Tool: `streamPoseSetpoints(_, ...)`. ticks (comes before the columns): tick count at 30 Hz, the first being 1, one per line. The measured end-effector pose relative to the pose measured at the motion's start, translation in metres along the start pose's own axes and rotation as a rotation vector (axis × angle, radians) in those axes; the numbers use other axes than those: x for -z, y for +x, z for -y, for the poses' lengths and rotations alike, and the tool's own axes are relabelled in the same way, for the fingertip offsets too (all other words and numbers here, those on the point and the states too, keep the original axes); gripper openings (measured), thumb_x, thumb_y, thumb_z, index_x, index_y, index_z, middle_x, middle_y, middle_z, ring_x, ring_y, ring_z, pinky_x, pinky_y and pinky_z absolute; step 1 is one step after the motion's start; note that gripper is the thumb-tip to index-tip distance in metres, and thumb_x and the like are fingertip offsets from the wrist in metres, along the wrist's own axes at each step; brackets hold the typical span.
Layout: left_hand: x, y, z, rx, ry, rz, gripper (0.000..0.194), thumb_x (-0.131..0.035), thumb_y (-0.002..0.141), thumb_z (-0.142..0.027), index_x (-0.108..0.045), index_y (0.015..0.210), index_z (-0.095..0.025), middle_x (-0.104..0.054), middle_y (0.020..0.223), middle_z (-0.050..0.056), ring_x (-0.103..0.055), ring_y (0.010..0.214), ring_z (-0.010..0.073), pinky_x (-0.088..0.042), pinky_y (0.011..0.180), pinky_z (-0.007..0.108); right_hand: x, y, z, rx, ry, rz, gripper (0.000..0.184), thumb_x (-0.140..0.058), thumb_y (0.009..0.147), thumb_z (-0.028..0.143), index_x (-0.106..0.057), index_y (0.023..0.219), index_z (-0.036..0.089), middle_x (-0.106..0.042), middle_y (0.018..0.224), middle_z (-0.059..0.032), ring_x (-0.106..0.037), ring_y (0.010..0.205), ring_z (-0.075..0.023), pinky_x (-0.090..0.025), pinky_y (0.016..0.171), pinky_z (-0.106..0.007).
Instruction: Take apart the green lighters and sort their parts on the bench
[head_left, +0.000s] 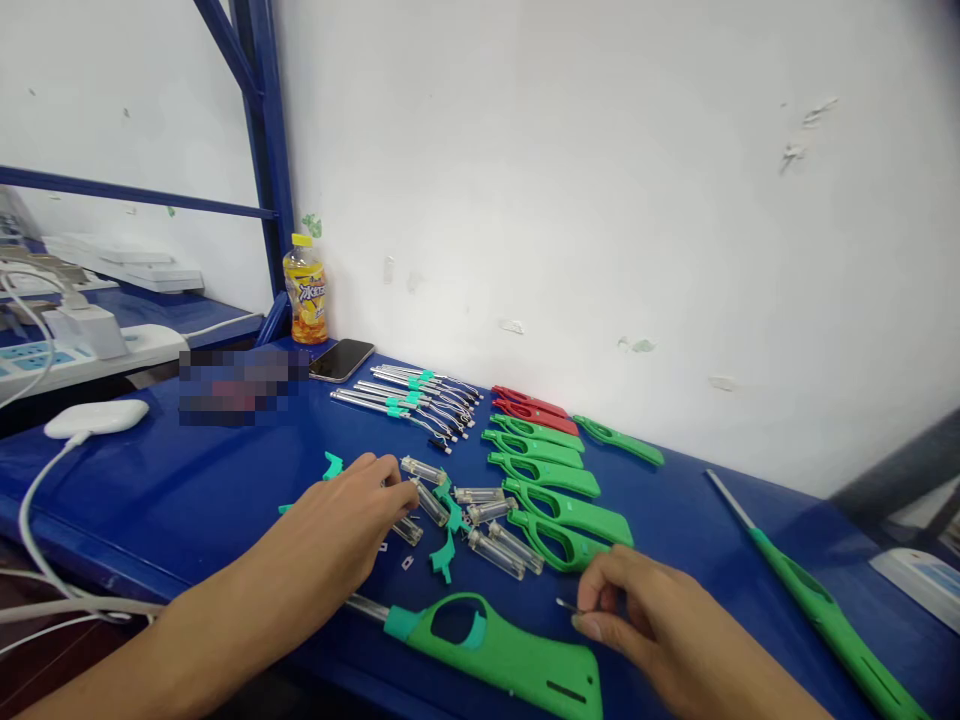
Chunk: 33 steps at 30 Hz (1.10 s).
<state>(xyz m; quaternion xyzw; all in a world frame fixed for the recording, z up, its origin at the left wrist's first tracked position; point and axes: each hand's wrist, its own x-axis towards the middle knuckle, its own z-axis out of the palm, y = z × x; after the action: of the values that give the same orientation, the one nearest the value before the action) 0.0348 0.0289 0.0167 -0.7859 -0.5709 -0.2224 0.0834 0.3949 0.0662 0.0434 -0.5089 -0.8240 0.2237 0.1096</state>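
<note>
My left hand (349, 515) reaches over the loose parts, fingers curled down and closed; what they hold, if anything, is hidden. Near its fingertips lie clear plastic fuel tanks (495, 553), teal triggers (442, 557) and tiny flat pieces (407, 563). My right hand (637, 610) pinches a thin metal piece (565, 604) between thumb and fingers, its tip poking out to the left. Just in front of me is a green utility lighter (517, 650) with a metal tube and teal collar, lying flat. Beyond the right hand sit several green handle shells (570, 515).
Metal lighter tubes with wires (405, 400) lie in rows at the back. Red handle shells (536, 412) are by the wall. Another long green lighter (825, 610) is at the right. A phone (343, 360), drink bottle (306, 295) and white charger (96, 418) occupy the left.
</note>
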Motion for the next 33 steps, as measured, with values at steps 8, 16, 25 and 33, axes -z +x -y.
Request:
streamPoseSetpoints(8, -0.015, 0.026, -0.006, -0.01, -0.014, 0.118, 0.031, -0.05, 0.109, -0.013, -0.075, 0.096, -0.024, -0.067, 0.098, 0.006, -0.063, 0.087, 0.0253, -0.041, 0.06, 0.031, 0.023, -0.014, 0.016, 0.024, -0.009, -0.113, 0.022, -0.054, 0.112, 0.045, -0.069, 0.103, 0.032, -0.08, 0.084, 0.0016, -0.075, 0.07, -0.021, -0.052, 0.066, -0.027)
streamPoseSetpoints(16, -0.003, 0.03, -0.005, 0.028, -0.075, 0.208, 0.021, -0.063, 0.104, -0.013, -0.077, 0.096, -0.026, -0.072, 0.104, 0.004, -0.067, 0.096, 0.0253, -0.048, 0.073, 0.032, 0.028, -0.021, 0.021, 0.095, -0.046, -0.357, 0.022, -0.061, 0.111, 0.053, -0.07, 0.106, 0.033, -0.085, 0.096, 0.0016, -0.08, 0.067, -0.0188, -0.056, 0.059, -0.024)
streamPoseSetpoints(25, 0.006, 0.036, -0.013, 0.14, -0.084, 0.332, 0.025, -0.059, 0.105, -0.017, -0.081, 0.097, -0.024, -0.074, 0.109, 0.007, -0.068, 0.104, 0.0288, -0.052, 0.084, 0.038, 0.028, -0.023, 0.026, 0.172, -0.061, -0.513, 0.023, -0.068, 0.108, 0.055, -0.074, 0.106, 0.032, -0.086, 0.085, 0.0044, -0.077, 0.052, -0.0145, -0.055, 0.044, -0.019)
streamPoseSetpoints(33, 0.015, 0.04, -0.022, 0.25, -0.075, 0.399, 0.018, -0.064, 0.105, -0.014, -0.078, 0.1, -0.023, -0.075, 0.113, 0.005, -0.073, 0.107, 0.0278, -0.05, 0.084, 0.037, 0.026, -0.015, 0.038, 0.242, 0.04, -0.538, 0.012, -0.073, 0.106, 0.045, -0.073, 0.106, 0.034, -0.086, 0.083, 0.0082, -0.072, 0.043, -0.0107, -0.057, 0.041, -0.014)
